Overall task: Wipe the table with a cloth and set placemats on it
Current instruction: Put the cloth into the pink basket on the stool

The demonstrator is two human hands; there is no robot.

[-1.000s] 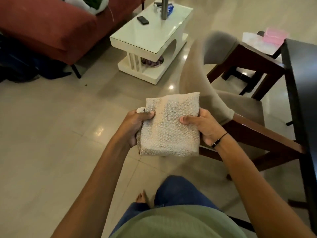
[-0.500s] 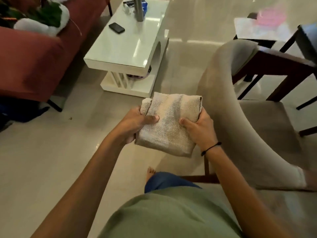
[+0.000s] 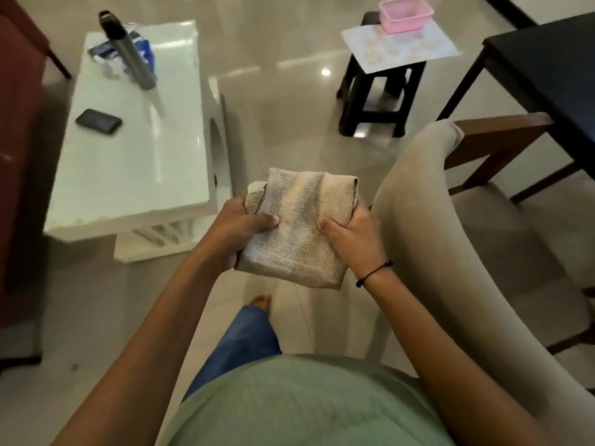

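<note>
We are holding a folded beige cloth [image 3: 297,230] in front of our body at the middle of the view, above the tiled floor [image 3: 283,117]. Our left hand [image 3: 236,231] is gripping its left edge, thumb lying across the top face and fingers curled underneath. Our right hand [image 3: 352,239] is gripping the right edge the same way, its thumb pressing on the weave. A black cord bracelet [image 3: 373,274] is sitting on the right wrist. At ten o'clock from the cloth, a white coffee table [image 3: 135,162] is carrying a dark phone [image 3: 98,121] and a grey bottle [image 3: 128,51]. At one o'clock, a dark stool [image 3: 376,101] is bearing a pink tub [image 3: 405,14]. At two o'clock, the dark table [image 3: 553,69] is standing, with a beige chair [image 3: 428,226] just beside our right hand.
</note>
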